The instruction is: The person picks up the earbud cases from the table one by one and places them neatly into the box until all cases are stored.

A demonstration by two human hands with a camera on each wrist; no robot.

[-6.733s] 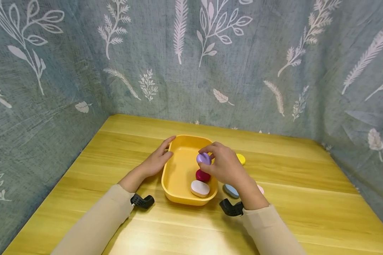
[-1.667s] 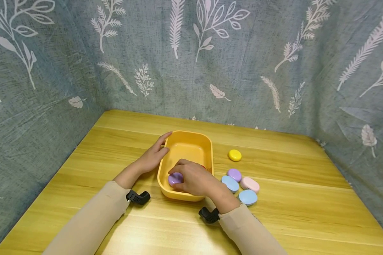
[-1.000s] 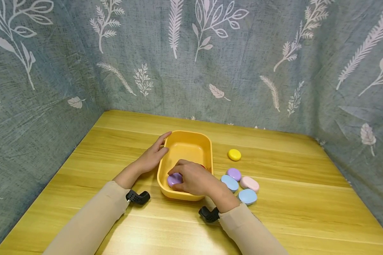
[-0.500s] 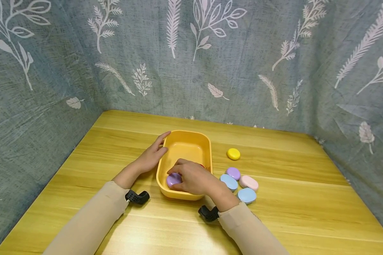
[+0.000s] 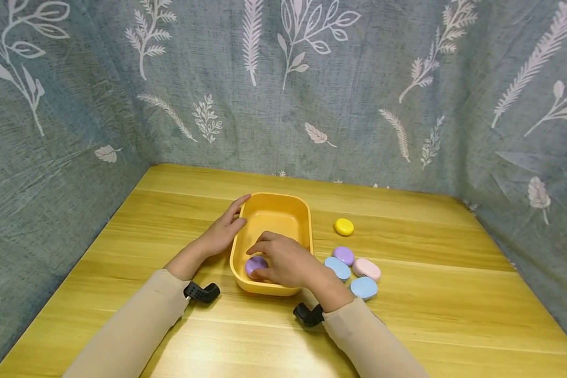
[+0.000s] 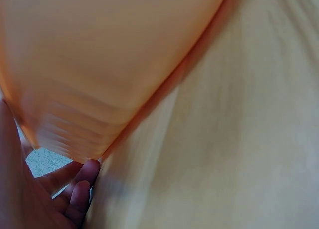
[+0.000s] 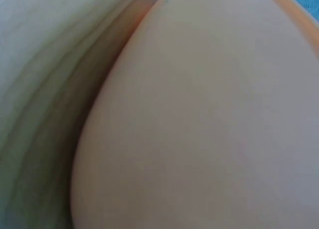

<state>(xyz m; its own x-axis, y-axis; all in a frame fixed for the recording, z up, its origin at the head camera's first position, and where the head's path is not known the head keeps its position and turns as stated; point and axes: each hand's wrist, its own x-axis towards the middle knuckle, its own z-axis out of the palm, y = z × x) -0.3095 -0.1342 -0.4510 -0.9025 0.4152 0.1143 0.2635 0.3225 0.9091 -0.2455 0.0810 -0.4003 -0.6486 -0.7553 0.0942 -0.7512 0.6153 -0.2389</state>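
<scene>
A yellow plastic tub (image 5: 276,226) stands on the table. My left hand (image 5: 222,231) holds its left wall, thumb over the rim and fingers along the outside. In the left wrist view several fingertips (image 6: 89,169) press against the tub's outer side. My right hand (image 5: 283,257) reaches inside, above the near end. A smooth round purple piece (image 5: 256,266) lies below its parted fingers at the near left corner; the index finger stands clear of the piece, and the thumb is beside it. The red and white pieces seen earlier in the tub are hidden behind this hand.
Right of the tub lie two light blue oval pieces (image 5: 364,288), a pink oval (image 5: 366,269) and another purple round piece (image 5: 343,256). A yellow round piece (image 5: 344,227) sits farther back. Leaf-patterned cloth (image 5: 283,105) hangs behind the wooden table (image 5: 430,252).
My right hand has carried the purple piece from above the tub's right side to its near left corner. In the last half second its index finger has lifted from the piece. The left hand stays put.
</scene>
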